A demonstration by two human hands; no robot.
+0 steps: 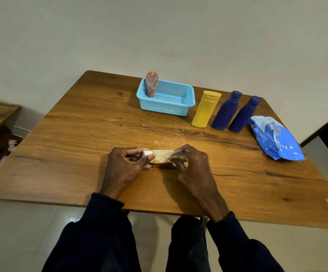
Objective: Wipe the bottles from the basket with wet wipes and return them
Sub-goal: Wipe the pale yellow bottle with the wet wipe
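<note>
Pink bottle (pixel 151 83) in basket (pixel 165 107), likely done. Left hand (pixel 127 163) grips amber bottle (pixel 162 156); right hand (pixel 190 163) pinches wipe (pixel 173 164). Three bottles (pixel 205 109) wait near far edge.

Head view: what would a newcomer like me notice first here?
The left hand and right hand grip a small amber bottle lying at the near middle of the table. Behind it a light blue basket holds one pink bottle upright. To its right stand a yellow bottle and two blue bottles, with a blue wipes pack lying near the right edge.
</note>
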